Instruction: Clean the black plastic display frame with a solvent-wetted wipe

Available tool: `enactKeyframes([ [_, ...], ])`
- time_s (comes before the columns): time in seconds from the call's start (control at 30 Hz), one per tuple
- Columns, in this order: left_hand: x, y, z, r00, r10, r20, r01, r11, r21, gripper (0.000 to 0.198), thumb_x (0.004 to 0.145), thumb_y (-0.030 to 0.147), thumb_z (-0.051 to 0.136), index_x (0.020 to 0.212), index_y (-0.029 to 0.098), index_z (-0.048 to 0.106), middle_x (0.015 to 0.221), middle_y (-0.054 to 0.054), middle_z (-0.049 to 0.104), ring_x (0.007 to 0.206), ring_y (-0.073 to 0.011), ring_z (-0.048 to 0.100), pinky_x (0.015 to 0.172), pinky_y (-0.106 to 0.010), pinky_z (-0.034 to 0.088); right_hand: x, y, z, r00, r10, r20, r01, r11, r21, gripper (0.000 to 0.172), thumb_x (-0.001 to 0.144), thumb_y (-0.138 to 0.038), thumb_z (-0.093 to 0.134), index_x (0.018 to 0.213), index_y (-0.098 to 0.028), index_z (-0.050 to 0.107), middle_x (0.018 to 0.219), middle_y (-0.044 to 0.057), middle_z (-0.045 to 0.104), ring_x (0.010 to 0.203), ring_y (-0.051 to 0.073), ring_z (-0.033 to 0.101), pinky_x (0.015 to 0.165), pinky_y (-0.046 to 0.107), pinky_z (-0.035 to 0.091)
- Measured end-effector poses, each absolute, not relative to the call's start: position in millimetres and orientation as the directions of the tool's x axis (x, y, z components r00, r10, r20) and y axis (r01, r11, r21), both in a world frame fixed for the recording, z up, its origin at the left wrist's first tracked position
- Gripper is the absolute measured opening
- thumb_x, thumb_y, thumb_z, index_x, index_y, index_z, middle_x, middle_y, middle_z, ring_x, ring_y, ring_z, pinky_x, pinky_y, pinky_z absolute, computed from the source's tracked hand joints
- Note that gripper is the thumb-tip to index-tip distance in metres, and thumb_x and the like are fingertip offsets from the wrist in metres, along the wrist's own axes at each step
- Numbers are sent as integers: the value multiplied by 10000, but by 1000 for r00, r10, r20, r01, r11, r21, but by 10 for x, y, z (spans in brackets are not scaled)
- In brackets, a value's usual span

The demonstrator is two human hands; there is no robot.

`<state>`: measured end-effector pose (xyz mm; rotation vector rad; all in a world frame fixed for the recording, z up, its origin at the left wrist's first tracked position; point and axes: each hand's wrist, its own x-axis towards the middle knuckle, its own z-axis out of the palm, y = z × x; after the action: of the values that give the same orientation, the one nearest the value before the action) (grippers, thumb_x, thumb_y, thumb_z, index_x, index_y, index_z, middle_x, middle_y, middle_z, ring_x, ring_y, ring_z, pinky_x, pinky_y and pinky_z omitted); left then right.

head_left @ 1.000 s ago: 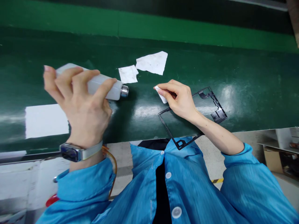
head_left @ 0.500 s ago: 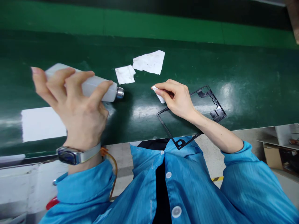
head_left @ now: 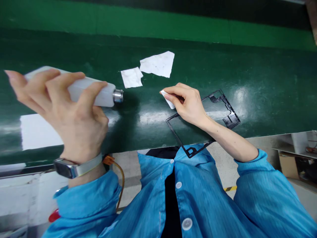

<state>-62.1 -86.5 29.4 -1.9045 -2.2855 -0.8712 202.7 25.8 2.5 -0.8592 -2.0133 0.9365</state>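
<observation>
My left hand (head_left: 71,105) is wrapped over a white plastic bottle (head_left: 95,91) with a silver metal cap, tilted on its side with the cap pointing right. Its little finger sticks out past the bottle's far end. Between thumb and fingers, my right hand (head_left: 187,100) pinches a small folded white cloth (head_left: 167,99). Below that hand and forearm lies a thin black plastic frame (head_left: 232,119); one corner reaches over the table's front edge, and my forearm hides part of it.
Two torn white cloth pieces, a larger one (head_left: 158,63) and a smaller one (head_left: 131,77), lie on the green table (head_left: 272,92) beyond my hands. A white sheet (head_left: 37,134) lies at the left, partly behind my left hand. An orange cable (head_left: 122,178) hangs below the edge.
My left hand has moved left with the bottle, away from the cloth pieces. My right hand keeps its pinch on the folded cloth, and the black frame stays in place.
</observation>
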Motion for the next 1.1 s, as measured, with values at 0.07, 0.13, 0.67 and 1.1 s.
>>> enactKeyframes([
  [0.07,-634,-846,274,-250,882,399,935,112,338,598,871,160,569,1415,360,715,1642,-14,595,1633,-342,444,1498,-809,153,2024,266,8,-491,798,348,237,507,-828,192,1096,-310,676,1109,-199,832,963,8,775,849,111,659,858,272,532],
  [0.13,-662,-830,241,-282,863,420,917,113,383,535,891,293,617,1415,299,721,1602,-81,622,1596,-393,492,1466,-835,208,2025,274,-3,-488,805,337,214,485,-848,169,1085,-284,685,1140,-190,814,958,3,773,840,107,658,839,265,525],
  [0.67,-958,-753,-179,-617,714,331,476,3,880,857,826,631,843,1431,163,455,1477,-175,684,1338,-265,727,1223,-540,630,1362,504,370,-847,521,105,347,693,-632,148,994,-70,629,956,-184,716,1039,44,711,1009,188,649,873,325,456],
  [1.1,-771,-1143,-160,-633,693,346,563,106,820,889,845,349,790,1624,212,384,1651,-161,556,1539,-268,592,1331,-551,534,809,565,337,-928,373,-21,360,877,-319,309,954,38,438,981,-179,655,1150,78,612,1009,212,551,777,339,345],
])
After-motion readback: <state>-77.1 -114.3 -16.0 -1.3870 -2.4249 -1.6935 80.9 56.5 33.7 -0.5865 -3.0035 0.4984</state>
